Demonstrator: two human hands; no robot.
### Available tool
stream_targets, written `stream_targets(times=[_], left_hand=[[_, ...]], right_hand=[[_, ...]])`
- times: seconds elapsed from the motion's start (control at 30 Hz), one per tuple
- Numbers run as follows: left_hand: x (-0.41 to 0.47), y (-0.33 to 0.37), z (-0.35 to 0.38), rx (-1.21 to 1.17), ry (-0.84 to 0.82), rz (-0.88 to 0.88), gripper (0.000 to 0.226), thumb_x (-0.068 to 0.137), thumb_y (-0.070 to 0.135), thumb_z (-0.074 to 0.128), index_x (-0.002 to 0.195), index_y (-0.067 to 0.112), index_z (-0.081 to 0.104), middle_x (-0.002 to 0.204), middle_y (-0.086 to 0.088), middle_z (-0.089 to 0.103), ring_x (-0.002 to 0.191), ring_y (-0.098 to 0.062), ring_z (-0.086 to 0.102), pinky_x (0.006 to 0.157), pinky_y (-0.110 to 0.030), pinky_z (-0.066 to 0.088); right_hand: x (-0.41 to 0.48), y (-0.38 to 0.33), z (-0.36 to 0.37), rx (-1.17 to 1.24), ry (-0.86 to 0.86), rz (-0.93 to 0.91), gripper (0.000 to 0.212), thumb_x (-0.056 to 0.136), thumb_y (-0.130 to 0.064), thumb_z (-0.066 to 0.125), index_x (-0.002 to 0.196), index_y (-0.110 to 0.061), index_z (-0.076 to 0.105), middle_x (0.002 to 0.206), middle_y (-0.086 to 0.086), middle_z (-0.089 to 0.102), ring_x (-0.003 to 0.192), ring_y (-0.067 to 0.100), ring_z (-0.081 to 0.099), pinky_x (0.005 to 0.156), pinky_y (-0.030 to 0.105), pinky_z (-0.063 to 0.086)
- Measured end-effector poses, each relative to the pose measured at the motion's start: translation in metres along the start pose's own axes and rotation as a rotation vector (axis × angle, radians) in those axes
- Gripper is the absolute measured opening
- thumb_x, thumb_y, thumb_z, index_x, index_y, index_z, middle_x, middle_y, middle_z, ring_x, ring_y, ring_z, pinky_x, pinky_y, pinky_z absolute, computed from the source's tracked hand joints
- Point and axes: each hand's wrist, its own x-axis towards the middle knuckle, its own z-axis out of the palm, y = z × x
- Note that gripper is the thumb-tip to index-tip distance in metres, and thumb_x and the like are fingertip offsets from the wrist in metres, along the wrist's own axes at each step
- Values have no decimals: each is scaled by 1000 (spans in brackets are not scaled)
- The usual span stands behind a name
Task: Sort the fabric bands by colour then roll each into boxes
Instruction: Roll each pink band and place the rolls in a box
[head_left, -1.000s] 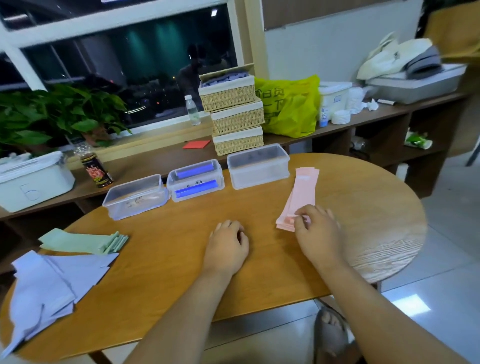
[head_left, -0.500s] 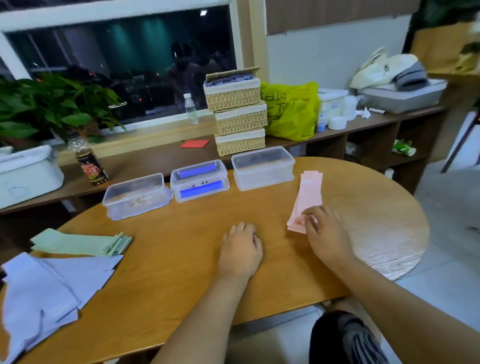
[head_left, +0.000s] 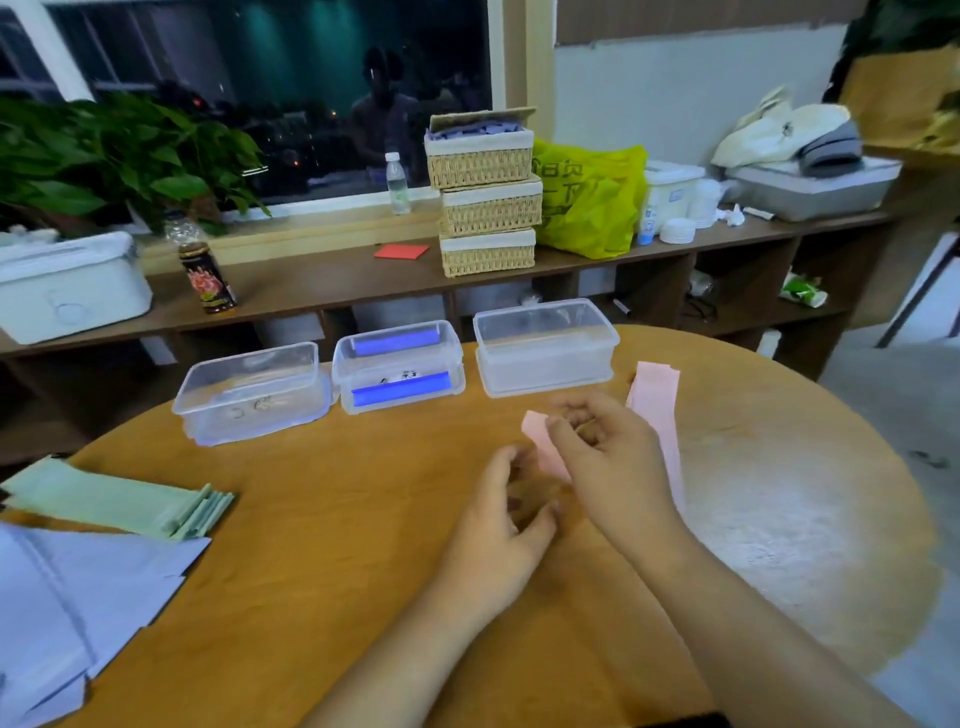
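A stack of pink fabric bands (head_left: 660, 410) lies on the round wooden table (head_left: 322, 519), right of centre. My right hand (head_left: 608, 457) has lifted one pink band (head_left: 543, 439) off the stack and pinches it above the table. Just below it, my left hand (head_left: 498, 525) hovers with curled fingers, its fingertips close to the band's lower end; whether they touch it I cannot tell. Three clear plastic boxes stand in a row at the back: left box (head_left: 249, 392), middle box (head_left: 397, 366) with blue clips, right box (head_left: 545, 345). Green bands (head_left: 119, 501) and lilac bands (head_left: 67, 608) lie at the left.
Behind the table runs a wooden shelf (head_left: 332, 280) with stacked wicker baskets (head_left: 485, 197), a yellow bag (head_left: 592, 200), a dark bottle (head_left: 205, 265), a white container (head_left: 67, 286) and a plant (head_left: 114, 161). The table's right edge drops to a tiled floor.
My right hand has picked one pink band off the stack and brought it left. My left hand has risen from lying flat on the table and curled towards the band.
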Motion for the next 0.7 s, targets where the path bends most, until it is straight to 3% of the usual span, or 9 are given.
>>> stream_targets(times=[0.13,0.23,0.33,0.4,0.47,0.6,0.7], left_hand=[[-34,36,-4,-296,91,22,48,100,-5,63,139,21,56,125,5,72,119,-15,68,95,-24,54],[-46,43,-10,-365,177,-14,42,105,9,60,143,25,58,125,2,74,121,-17,69,99,-38,56],[-51,46,-24,-363,238,-56,33,113,15,49,134,30,69,124,3,76,120,-18,70,105,-52,54],[-51,49,-35,-369,260,-100,33,114,21,47,128,32,74,120,2,78,117,-23,72,101,-55,56],[-50,54,-43,-392,247,-154,30,114,24,46,126,24,74,116,-3,79,113,-29,74,94,-55,60],[-39,64,-57,-422,222,-214,29,113,26,47,117,16,74,108,-7,80,103,-27,77,87,-50,64],[-25,65,-65,-385,238,-253,27,113,28,48,112,21,74,101,1,81,97,-19,78,85,-44,65]], right_hand=[[-37,-25,11,207,-153,47,17,98,-12,70,104,-28,76,91,-8,77,83,11,76,75,29,63],[-48,-31,13,292,-235,29,20,101,-11,65,99,-25,79,98,-5,79,96,12,75,82,30,62],[-51,-29,9,318,-263,7,25,103,-8,60,104,-26,78,104,-3,79,103,15,74,96,36,58],[-51,-19,7,214,-277,-22,28,103,-9,62,116,-30,74,112,-9,76,110,11,70,99,38,56],[-56,-9,5,228,-387,41,24,105,-13,62,122,-27,72,119,-9,74,115,10,68,99,37,54],[-75,18,1,261,-571,175,23,103,-36,64,109,-16,73,100,16,70,93,23,65,87,53,52],[-96,27,-9,298,-637,219,15,104,-18,66,115,-20,76,106,5,78,96,19,72,86,35,54]])
